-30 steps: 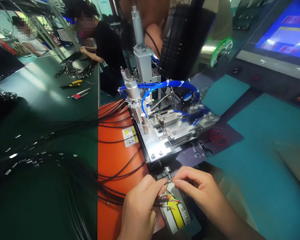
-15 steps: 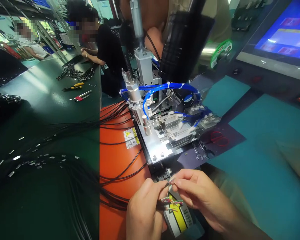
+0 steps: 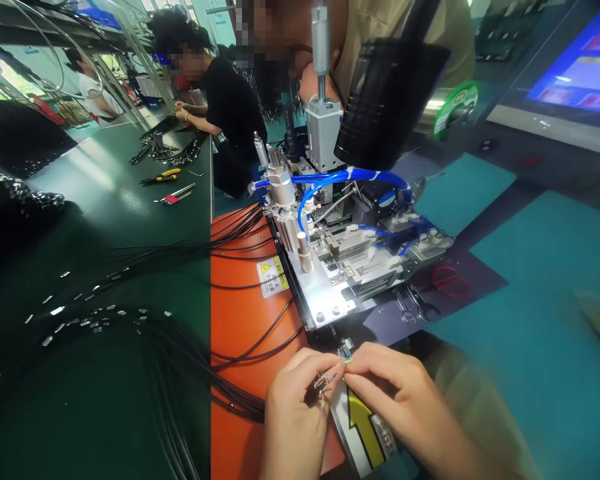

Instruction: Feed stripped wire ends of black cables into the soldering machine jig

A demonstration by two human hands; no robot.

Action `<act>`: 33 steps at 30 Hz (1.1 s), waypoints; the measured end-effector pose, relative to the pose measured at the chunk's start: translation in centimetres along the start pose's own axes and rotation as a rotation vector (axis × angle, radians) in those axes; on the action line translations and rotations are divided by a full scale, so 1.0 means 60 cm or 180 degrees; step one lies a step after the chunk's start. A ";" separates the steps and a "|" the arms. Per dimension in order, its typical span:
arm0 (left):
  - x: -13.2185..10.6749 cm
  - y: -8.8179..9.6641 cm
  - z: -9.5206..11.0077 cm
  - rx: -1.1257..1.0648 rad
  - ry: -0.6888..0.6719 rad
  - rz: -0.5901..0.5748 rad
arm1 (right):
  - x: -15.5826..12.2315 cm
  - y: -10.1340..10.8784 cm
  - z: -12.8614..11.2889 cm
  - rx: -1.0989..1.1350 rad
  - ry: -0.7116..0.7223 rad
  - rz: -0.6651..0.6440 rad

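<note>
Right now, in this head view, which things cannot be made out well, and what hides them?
The thin coloured wire ends: too small, and partly hidden by the left hand and right hand.
The yellow-arrow label: partly covered by both hands and cut off by the bottom edge.
The monitor: display blurred, cut off by the right edge.
The warning sticker: text too small.

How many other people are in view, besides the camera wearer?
3. One in a black T-shirt works at the green bench, one in a white top stands farther back, and one in a tan shirt stands just beyond the machine. Others may be hidden.
</note>
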State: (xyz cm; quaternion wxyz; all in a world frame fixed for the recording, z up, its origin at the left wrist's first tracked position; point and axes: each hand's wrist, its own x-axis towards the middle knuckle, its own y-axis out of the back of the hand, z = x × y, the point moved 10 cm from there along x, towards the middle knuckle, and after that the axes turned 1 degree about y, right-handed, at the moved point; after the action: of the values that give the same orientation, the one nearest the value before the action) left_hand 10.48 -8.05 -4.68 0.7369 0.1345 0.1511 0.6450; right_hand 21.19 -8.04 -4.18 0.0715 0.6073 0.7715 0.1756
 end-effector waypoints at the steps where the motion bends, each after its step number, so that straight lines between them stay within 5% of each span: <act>1: -0.001 -0.002 0.003 0.0036 -0.0018 -0.0027 | 0.002 0.002 0.006 0.0064 -0.0139 -0.0027; 22: 0.001 -0.020 0.001 0.0258 0.0016 -0.0304 | 0.009 0.007 0.012 -0.0385 -0.0314 -0.0111; 27: -0.006 -0.024 0.003 0.0354 -0.0074 -0.0402 | 0.009 0.004 -0.001 -0.0215 -0.0009 -0.0177; 33: -0.012 -0.014 0.007 0.0598 -0.0170 -0.0069 | -0.001 0.003 -0.006 -0.0609 0.0356 0.0170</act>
State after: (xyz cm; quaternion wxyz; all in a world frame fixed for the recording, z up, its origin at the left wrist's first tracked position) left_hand 11.31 -8.88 -4.56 0.7318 0.2185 0.1927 0.6161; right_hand 21.27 -8.12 -3.80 0.0812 0.6074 0.7375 0.2838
